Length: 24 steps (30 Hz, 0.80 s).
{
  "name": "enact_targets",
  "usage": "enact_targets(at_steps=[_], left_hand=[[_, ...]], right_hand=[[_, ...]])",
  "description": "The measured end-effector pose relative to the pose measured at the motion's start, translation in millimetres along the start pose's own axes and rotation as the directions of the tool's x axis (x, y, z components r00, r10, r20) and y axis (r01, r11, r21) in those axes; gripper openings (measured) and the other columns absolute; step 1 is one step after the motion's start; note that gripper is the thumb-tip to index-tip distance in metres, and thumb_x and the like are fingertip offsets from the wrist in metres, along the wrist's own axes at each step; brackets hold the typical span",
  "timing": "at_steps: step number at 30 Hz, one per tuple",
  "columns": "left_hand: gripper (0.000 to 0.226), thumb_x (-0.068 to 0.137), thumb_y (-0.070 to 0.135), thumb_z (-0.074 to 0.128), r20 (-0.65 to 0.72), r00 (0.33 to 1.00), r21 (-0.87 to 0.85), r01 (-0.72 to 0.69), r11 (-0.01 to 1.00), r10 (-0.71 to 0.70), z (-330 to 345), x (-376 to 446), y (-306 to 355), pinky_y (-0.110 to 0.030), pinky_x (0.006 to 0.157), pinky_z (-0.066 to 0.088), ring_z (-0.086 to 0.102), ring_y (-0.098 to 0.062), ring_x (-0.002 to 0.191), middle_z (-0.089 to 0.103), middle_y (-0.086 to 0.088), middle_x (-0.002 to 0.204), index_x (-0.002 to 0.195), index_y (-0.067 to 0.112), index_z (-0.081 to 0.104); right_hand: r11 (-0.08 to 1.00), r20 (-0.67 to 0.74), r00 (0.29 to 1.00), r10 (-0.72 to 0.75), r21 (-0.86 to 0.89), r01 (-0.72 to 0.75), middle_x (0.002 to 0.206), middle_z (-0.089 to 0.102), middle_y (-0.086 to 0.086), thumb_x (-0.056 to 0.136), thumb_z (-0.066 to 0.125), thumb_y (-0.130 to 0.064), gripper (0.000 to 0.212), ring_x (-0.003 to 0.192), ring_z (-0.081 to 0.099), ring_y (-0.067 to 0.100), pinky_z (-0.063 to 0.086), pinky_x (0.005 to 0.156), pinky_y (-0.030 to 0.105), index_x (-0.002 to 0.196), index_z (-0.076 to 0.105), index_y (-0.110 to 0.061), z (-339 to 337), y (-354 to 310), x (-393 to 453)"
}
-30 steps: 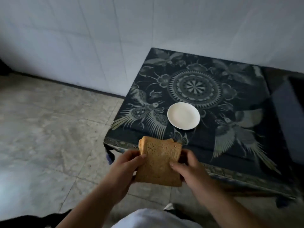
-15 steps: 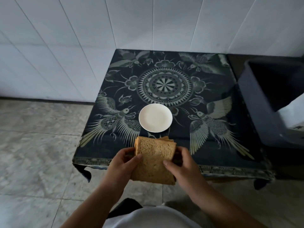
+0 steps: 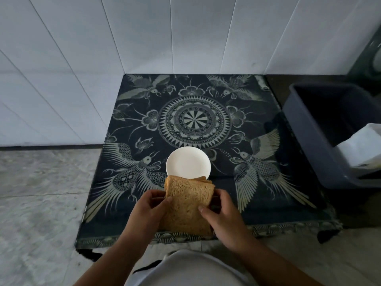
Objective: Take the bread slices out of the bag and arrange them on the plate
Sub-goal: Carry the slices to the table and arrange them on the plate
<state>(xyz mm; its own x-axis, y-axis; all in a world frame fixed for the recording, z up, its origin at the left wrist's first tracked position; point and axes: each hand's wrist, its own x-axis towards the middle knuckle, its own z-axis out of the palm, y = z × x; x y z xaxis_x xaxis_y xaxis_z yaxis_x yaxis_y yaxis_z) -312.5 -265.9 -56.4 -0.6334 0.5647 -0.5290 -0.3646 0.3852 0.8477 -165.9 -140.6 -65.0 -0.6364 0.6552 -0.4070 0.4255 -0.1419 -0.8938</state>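
A stack of brown bread slices [image 3: 185, 205] is held upright-tilted between both hands over the near edge of the table. My left hand [image 3: 147, 209] grips its left side, and my right hand [image 3: 223, 213] grips its right side. A small white round plate [image 3: 188, 162] lies bare on the table just beyond the bread, and the bread's top edge overlaps the plate's near rim in view. I cannot make out a bag around the slices.
The low table [image 3: 257, 207] wears a dark cloth with bird and mandala patterns. A dark grey bin [image 3: 321, 137] holding something white stands at the right. White tiled wall lies behind, grey stone floor [image 3: 41, 203] to the left.
The view has swung to face the table squarely and come closer. The bread, held in both hands throughout, now sits over the table's near edge, next to the plate.
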Motion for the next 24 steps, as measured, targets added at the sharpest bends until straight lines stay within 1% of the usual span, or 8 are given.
enact_targets(at_steps=[4, 8, 11, 13, 16, 19, 21, 24], left_hand=[[0.016, 0.089, 0.022, 0.064, 0.045, 0.999, 0.032, 0.006, 0.999, -0.008, -8, 19, 5, -0.034, 0.064, 0.057, 0.066, -0.023, 0.092, 0.067, -0.006, 0.104, 0.103, 0.016, 0.061], [0.019, 0.089, 0.021, 0.064, 0.092, 0.995, 0.058, 0.023, 0.998, -0.028, -11, 38, 7, -0.032, 0.066, 0.057, 0.066, -0.022, 0.094, 0.067, -0.006, 0.106, 0.107, 0.016, 0.061], [0.022, 0.088, 0.021, 0.065, 0.101, 0.994, 0.079, 0.041, 0.996, -0.049, -10, 53, 9, -0.041, 0.079, 0.059, 0.066, -0.021, 0.097, 0.068, -0.004, 0.108, 0.109, 0.017, 0.061], [0.021, 0.088, 0.021, 0.065, 0.092, 0.994, 0.093, 0.045, 0.995, -0.053, -6, 63, 11, -0.045, 0.085, 0.057, 0.066, -0.02, 0.098, 0.069, -0.002, 0.107, 0.108, 0.019, 0.062], [0.015, 0.088, 0.017, 0.065, 0.072, 0.996, 0.103, 0.047, 0.994, -0.054, 2, 83, 14, -0.042, 0.084, 0.057, 0.067, -0.019, 0.097, 0.07, -0.001, 0.105, 0.102, 0.022, 0.063], [0.017, 0.088, 0.018, 0.066, 0.046, 0.997, 0.125, 0.058, 0.991, -0.064, 11, 105, 16, -0.044, 0.085, 0.058, 0.067, -0.02, 0.099, 0.07, 0.0, 0.105, 0.104, 0.023, 0.062], [0.02, 0.088, 0.017, 0.066, 0.036, 0.996, 0.13, 0.071, 0.989, -0.077, 18, 120, 18, -0.044, 0.083, 0.059, 0.066, -0.019, 0.099, 0.069, -0.001, 0.107, 0.106, 0.022, 0.061], [0.025, 0.089, 0.016, 0.064, 0.023, 0.996, 0.15, 0.077, 0.986, -0.081, 25, 143, 23, -0.029, 0.071, 0.058, 0.066, -0.015, 0.097, 0.067, 0.001, 0.109, 0.114, 0.019, 0.059]], right_hand=[[0.999, -0.04, 0.999, 0.036, 0.013, -0.035, 0.11, 0.064, -0.009, 0.09, 0.069, -0.022, 0.035, 0.099, 0.062, 0.004, 0.055, 0.08, 0.028, 0.117, 0.049, -0.031, 8, -2, 13], [0.998, -0.083, 0.994, 0.064, 0.021, -0.062, 0.107, 0.063, -0.013, 0.09, 0.068, -0.02, 0.034, 0.098, 0.061, 0.002, 0.053, 0.075, 0.024, 0.114, 0.048, -0.033, 13, -2, 28], [0.995, -0.098, 0.99, 0.097, 0.028, -0.095, 0.109, 0.064, -0.011, 0.089, 0.069, -0.02, 0.035, 0.102, 0.062, 0.007, 0.056, 0.085, 0.034, 0.112, 0.048, -0.036, 13, 0, 42], [0.994, -0.095, 0.989, 0.112, 0.024, -0.11, 0.11, 0.063, -0.009, 0.089, 0.07, -0.021, 0.035, 0.103, 0.062, 0.009, 0.056, 0.087, 0.037, 0.114, 0.049, -0.034, 10, 1, 54], [0.993, -0.084, 0.989, 0.121, -0.001, -0.121, 0.113, 0.063, -0.008, 0.088, 0.07, -0.023, 0.038, 0.104, 0.061, 0.009, 0.056, 0.086, 0.035, 0.119, 0.049, -0.031, 4, 1, 76], [0.989, -0.067, 0.988, 0.141, -0.025, -0.143, 0.115, 0.062, -0.008, 0.088, 0.07, -0.024, 0.041, 0.106, 0.061, 0.01, 0.056, 0.088, 0.036, 0.122, 0.048, -0.031, -4, 0, 103], [0.986, -0.054, 0.986, 0.16, -0.033, -0.162, 0.114, 0.061, -0.01, 0.09, 0.068, -0.023, 0.041, 0.103, 0.059, 0.005, 0.054, 0.081, 0.028, 0.123, 0.047, -0.03, -8, -1, 124], [0.98, -0.046, 0.98, 0.192, -0.038, -0.194, 0.105, 0.058, -0.018, 0.091, 0.067, -0.02, 0.037, 0.092, 0.055, -0.006, 0.046, 0.065, 0.013, 0.12, 0.047, -0.032, -11, -3, 154]])
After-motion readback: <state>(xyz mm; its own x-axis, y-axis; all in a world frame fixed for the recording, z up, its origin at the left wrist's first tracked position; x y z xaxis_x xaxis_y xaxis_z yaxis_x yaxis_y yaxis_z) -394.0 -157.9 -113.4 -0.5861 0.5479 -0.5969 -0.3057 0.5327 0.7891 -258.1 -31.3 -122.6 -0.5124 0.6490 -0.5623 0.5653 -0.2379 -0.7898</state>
